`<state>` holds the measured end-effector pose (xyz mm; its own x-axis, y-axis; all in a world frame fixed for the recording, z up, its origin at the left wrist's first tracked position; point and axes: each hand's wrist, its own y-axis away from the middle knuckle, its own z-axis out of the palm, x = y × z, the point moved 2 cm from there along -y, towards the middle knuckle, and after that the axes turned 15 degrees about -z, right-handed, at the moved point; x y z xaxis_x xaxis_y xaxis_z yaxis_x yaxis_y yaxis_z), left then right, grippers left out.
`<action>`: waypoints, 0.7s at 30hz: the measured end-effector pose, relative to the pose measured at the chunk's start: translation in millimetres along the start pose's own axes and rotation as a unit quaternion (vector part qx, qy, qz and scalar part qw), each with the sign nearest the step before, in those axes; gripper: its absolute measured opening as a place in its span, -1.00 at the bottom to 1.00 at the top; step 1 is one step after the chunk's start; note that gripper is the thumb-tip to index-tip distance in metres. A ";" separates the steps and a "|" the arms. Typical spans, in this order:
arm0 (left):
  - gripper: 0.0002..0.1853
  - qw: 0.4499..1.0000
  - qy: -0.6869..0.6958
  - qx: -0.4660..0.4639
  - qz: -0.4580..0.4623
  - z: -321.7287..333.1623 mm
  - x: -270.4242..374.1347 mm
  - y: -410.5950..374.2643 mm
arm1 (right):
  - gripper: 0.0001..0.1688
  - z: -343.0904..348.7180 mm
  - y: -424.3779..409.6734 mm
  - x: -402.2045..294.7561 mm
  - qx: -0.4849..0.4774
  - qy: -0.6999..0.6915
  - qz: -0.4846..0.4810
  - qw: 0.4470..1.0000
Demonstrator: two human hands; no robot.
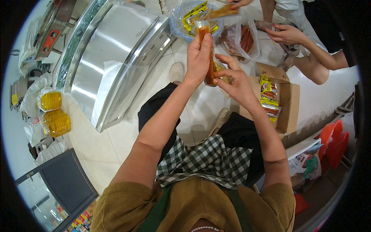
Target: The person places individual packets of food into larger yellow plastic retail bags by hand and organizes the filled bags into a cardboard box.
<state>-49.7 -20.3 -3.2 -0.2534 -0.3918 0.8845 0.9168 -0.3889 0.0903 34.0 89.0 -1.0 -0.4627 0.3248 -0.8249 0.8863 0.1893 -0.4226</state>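
My left hand (199, 59) is closed around a long clear plastic package of reddish-brown food (210, 69), held nearly upright. At the package's lower end, the thumb and fingers of my right hand (236, 79) pinch its edge. A second clear wrapper with yellowish contents (221, 71) shows behind my right fingers; whether I hold it too cannot be told. Beyond my hands stands a blue plastic basket (174, 23) with yellow-labelled packets (194, 14). Beside it a clear plastic bag (256, 43) holds reddish-brown strips (247, 39).
An open cardboard box (290, 107) with yellow-labelled packets stands at my right. A co-worker's hand (285, 34) and knees are at upper right; another hand (240, 3) is over the basket. A film-wrapped metal appliance (113, 43) stands left, red plastic basins (332, 142) right.
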 end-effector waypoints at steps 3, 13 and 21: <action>-0.75 1.000 -0.010 0.008 -0.006 1.0 -3.6 -1.0 | -0.86 0.5 0.0 0.8 0.001 0.002 0.000 1.000; -0.70 0.969 -0.195 -0.061 -0.141 -0.5 -33.3 -1.1 | -0.83 -35.3 7.9 34.1 0.152 -0.170 0.173 0.958; -0.69 0.954 -0.263 0.025 -0.142 -18.9 -37.8 -8.4 | -0.77 -64.5 13.7 54.9 0.125 -0.274 0.284 0.910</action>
<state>-53.6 -17.9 -46.0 -0.3156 0.2013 0.9273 0.8517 -0.3708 0.3703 19.6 169.2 -27.9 0.0903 -0.2195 -0.9714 0.9878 -0.1049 0.1155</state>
